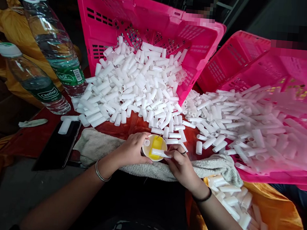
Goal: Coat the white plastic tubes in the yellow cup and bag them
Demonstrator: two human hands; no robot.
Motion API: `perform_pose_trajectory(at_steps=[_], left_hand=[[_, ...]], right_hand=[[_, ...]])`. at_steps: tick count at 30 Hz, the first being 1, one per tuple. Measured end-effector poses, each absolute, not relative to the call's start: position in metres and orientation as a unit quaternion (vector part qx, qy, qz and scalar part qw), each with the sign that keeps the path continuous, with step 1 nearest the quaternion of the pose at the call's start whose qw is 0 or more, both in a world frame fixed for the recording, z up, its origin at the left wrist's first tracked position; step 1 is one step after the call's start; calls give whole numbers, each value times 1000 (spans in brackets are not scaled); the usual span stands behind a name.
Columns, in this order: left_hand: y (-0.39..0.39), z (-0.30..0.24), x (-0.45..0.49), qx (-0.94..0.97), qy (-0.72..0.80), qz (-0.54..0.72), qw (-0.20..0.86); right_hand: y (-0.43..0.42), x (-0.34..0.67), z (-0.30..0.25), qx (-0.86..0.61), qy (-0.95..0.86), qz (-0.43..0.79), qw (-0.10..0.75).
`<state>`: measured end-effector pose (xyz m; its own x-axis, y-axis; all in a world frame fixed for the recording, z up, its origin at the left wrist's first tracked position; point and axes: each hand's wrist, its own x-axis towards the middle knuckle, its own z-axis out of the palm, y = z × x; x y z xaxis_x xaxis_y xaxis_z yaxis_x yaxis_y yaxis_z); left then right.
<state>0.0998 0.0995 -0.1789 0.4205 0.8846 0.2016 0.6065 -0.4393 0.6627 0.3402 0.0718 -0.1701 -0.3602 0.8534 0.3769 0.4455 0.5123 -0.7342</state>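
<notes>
Over the table's near edge, my left hand [133, 148] is closed around the side of a small round cup [144, 153]. A yellow layer or piece [156, 142] shows inside the cup. One short white tube [146, 142] sits end-on at the left fingers, by the rim; whether those fingers also grip it is unclear. My right hand [180, 162] pinches another white plastic tube [158, 152] near its right end, and that tube lies across the cup's opening. Beyond both hands, a large heap of loose white tubes [135, 81] spills from a tipped pink crate [82, 19].
A second pink crate [237, 47] with more tubes stands at the right. Two water bottles [66, 62] stand at the left, near a dark phone [56, 147]. A grey towel [91, 145] lines the front edge. Below right hangs an orange sack [282, 212] holding tubes.
</notes>
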Motion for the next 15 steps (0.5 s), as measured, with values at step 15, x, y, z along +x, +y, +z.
perform_pose_trajectory(at_steps=[15], left_hand=[[101, -171, 95, 824, 440, 304, 187]], right_hand=[[72, 340, -149, -405, -735, 235, 491]])
